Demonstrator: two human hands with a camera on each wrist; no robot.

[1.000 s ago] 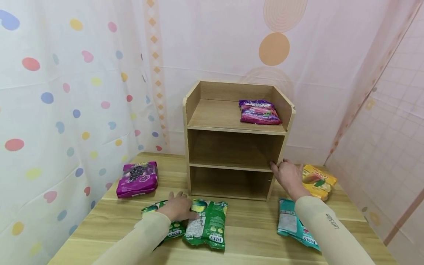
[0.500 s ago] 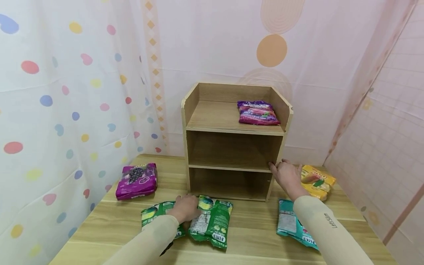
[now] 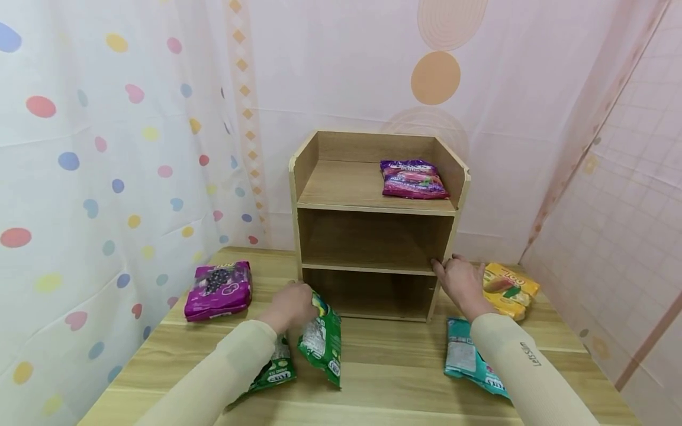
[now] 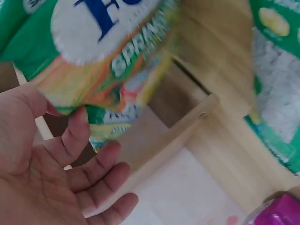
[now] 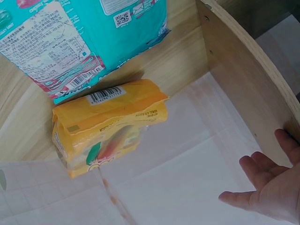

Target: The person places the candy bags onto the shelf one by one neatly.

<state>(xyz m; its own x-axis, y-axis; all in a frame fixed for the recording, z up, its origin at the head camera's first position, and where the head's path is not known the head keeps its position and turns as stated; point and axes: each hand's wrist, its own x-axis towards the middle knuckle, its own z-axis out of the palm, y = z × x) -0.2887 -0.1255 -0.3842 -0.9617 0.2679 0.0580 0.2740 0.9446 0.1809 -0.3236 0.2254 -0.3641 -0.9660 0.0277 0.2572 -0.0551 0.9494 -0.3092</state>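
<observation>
My left hand pinches the top end of a green candy bag between thumb and forefinger, the other fingers spread loosely in the left wrist view. The bag hangs tilted before the small wooden shelf. A second green candy bag lies on the table, partly hidden under the left forearm. My right hand holds the front edge of the shelf's right side panel, thumb at the front and forefinger against the outer face. In the right wrist view its remaining fingers stand away from the panel.
A purple-red candy bag lies on the shelf's top level. On the wooden table are a purple grape-pictured pack at left, a yellow mango-pictured pack and a teal bag at right. Patterned curtains stand behind.
My left hand has gone from resting on the two green candy bags to lifting the right-hand one by its end and bringing it toward the shelf. The right hand has stayed on the shelf.
</observation>
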